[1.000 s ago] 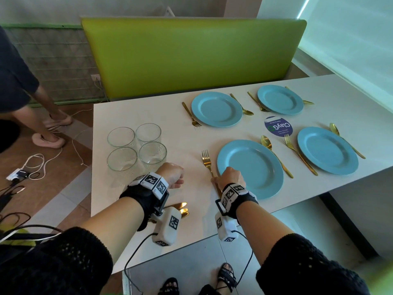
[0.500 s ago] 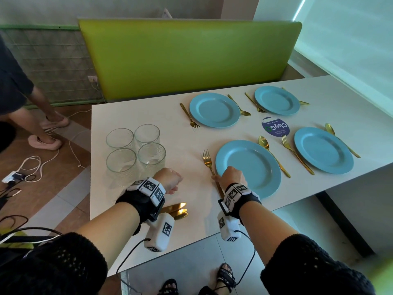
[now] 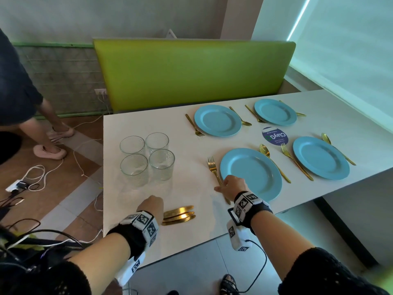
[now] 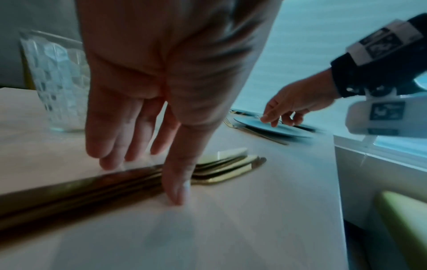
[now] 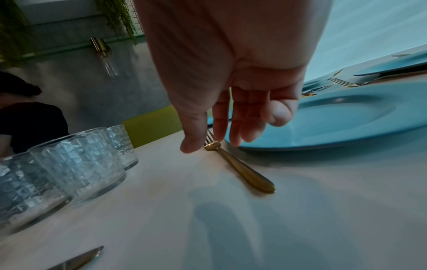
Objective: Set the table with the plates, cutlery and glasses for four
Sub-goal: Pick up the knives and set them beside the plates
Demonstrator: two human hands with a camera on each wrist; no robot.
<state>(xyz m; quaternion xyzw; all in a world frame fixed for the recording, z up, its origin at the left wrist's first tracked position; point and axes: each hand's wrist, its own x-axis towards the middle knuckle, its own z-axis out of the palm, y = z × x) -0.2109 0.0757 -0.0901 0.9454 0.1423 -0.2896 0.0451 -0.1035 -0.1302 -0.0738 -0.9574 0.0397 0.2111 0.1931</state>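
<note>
Desk [image 3: 191,133]: white, long, running toward the window side.
Bench back [image 3: 191,75]: lime green, padded, at the desk's far edge.
Wall [image 3: 127,15]: grey above; wire grid panel [image 3: 61,77] with a green frame to the left.
Socket [image 3: 100,91]: low on the wall, white cables plugged in.
Floor [image 3: 70,150]: brown wood and grey tile, cables [image 3: 36,175] trailing across.
Blind [image 3: 350,50]: pale, on the right, bright light strip along its edge.
</note>
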